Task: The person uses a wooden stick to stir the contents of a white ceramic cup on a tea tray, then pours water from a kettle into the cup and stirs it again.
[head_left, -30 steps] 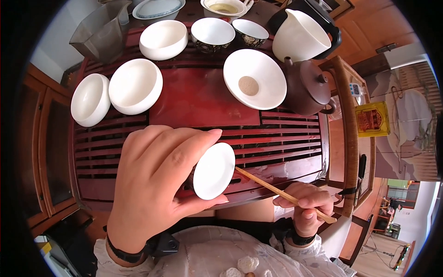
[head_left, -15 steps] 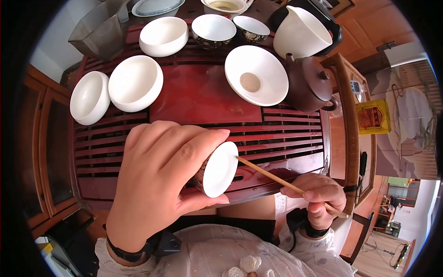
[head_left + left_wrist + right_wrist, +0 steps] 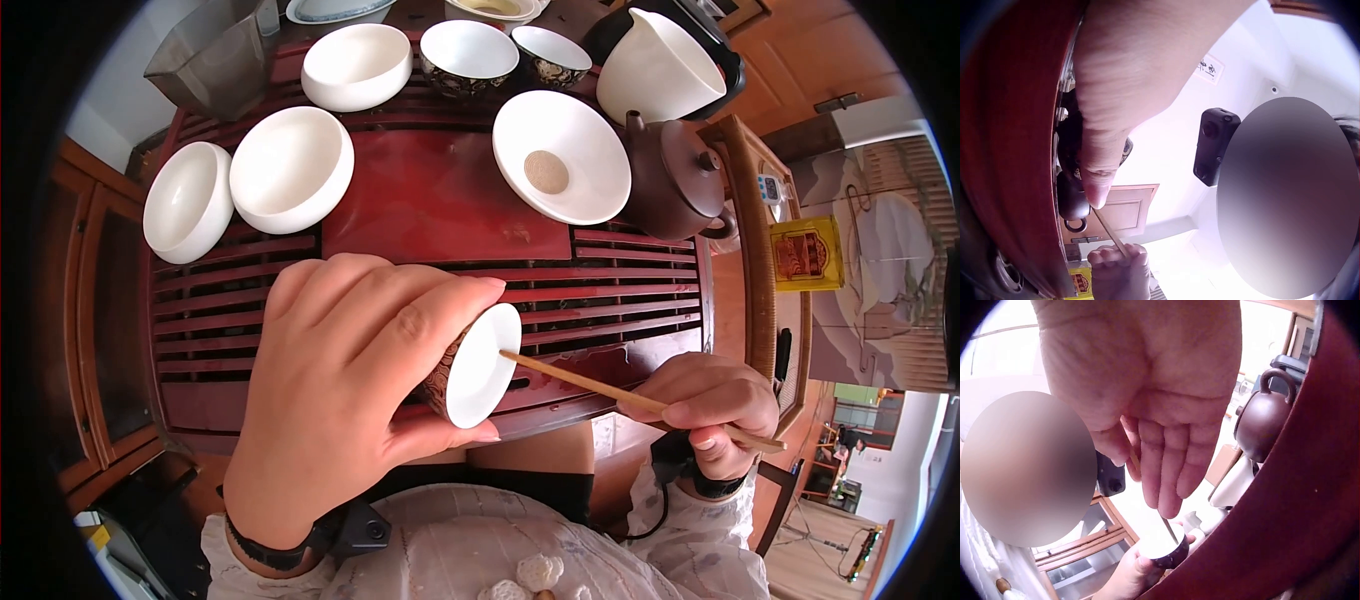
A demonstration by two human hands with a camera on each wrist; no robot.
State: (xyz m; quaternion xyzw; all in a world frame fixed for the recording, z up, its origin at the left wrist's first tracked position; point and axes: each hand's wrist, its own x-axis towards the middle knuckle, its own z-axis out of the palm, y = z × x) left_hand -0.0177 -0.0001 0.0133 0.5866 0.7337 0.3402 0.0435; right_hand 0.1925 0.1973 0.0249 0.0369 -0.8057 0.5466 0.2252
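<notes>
My left hand (image 3: 340, 370) grips a small cup (image 3: 482, 378) between thumb and fingers, tilted on its side above the front of the tea tray (image 3: 420, 200). The cup is white inside, with a dark patterned outside that my hand partly covers. My right hand (image 3: 715, 400) pinches a thin wooden stick (image 3: 590, 390) near its back end. The stick's tip overlaps the white inside of the cup, just past the right rim. In the right wrist view the stick reaches down over the opening of the cup (image 3: 1175, 555).
White bowls (image 3: 292, 170) stand at the tray's left and back. Beside two dark patterned bowls (image 3: 468, 58) is a white pitcher (image 3: 660, 70). A white funnel-shaped bowl with a strainer (image 3: 590, 160) sits next to a brown teapot (image 3: 672, 180). A yellow tin (image 3: 806, 254) lies beyond the wicker edge.
The cup has shifted slightly right and turned, showing more of its patterned side. The stick's tip went from beside the rim to over the cup's inside, while my right hand moved right.
</notes>
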